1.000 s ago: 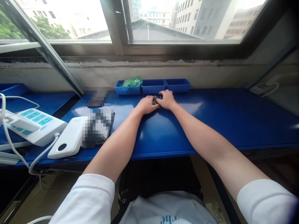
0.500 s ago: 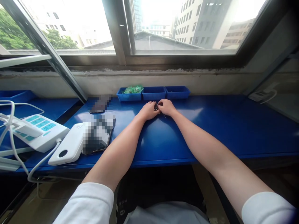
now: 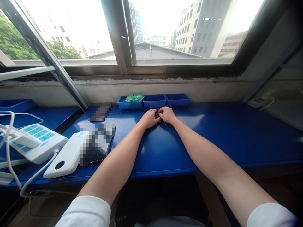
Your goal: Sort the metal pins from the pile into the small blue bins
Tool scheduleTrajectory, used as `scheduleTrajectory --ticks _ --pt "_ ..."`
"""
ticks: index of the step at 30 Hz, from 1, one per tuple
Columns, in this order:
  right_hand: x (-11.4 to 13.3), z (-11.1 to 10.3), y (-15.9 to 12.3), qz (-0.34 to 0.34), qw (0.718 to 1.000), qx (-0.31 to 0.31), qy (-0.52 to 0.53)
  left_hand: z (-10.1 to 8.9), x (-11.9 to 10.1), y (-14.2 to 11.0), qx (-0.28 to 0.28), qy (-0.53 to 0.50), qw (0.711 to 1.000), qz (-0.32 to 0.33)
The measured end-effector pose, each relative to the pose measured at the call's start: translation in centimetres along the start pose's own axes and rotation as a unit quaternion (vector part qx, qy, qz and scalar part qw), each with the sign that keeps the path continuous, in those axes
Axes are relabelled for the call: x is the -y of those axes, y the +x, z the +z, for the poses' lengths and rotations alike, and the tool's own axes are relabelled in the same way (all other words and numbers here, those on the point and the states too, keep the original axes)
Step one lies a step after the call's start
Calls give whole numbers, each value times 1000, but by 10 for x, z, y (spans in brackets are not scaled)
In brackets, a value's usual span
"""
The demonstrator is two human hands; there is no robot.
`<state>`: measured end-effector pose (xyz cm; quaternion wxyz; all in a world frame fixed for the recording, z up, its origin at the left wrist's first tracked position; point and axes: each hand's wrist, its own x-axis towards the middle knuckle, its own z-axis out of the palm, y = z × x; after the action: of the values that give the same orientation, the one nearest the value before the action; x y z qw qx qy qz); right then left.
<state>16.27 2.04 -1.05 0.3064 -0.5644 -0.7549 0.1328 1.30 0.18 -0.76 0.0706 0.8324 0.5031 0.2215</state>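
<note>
A small bunch of thin, shiny metal pieces (image 3: 156, 116), like nails or screws, lies on the blue tabletop between my hands; their exact kind is too small to tell. My left hand (image 3: 149, 118) curls round the bunch from the left, thumb on the near side. From the right, my right hand (image 3: 167, 114) closes its thumb and fingers on the same pieces, its fingertips meeting the left hand's. One thin piece sticks out below the right fingers. Most of the bunch is hidden by the fingers.
Behind my hands stand three blue bins: the left bin (image 3: 130, 105) holds a green plastic bag (image 3: 133, 97), beside a middle bin (image 3: 154, 101) and a right bin (image 3: 177, 100). At left lie a power bank (image 3: 62, 157), a power strip (image 3: 39, 140), cables and two blurred phone-like items.
Both hands have drawn together round the metal pieces, and my right fingers have closed from a wider spread. The camera has tilted up, so the table sits lower in view.
</note>
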Motion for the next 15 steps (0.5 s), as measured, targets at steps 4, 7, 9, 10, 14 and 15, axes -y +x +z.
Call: scheduleTrajectory --ticks 4,7,9,10,14,15 --pt "-1 2 1 -1 1000 -13 -13 1 1 0 -2 -1 1000 5" --pt "-2 3 2 5 999 -35 -12 1 2 0 -4 2 1000 5" --pt "-2 2 3 11 998 -53 -8 1 2 -1 -8 2 1000 8" --pt "-2 2 3 15 998 -63 -7 1 2 -1 -12 2 1000 11" --pt "0 -2 2 19 996 -90 4 -3 -3 -1 -48 -2 999 13" --pt "2 -3 1 13 995 -95 6 -5 -4 -1 -62 -4 998 14"
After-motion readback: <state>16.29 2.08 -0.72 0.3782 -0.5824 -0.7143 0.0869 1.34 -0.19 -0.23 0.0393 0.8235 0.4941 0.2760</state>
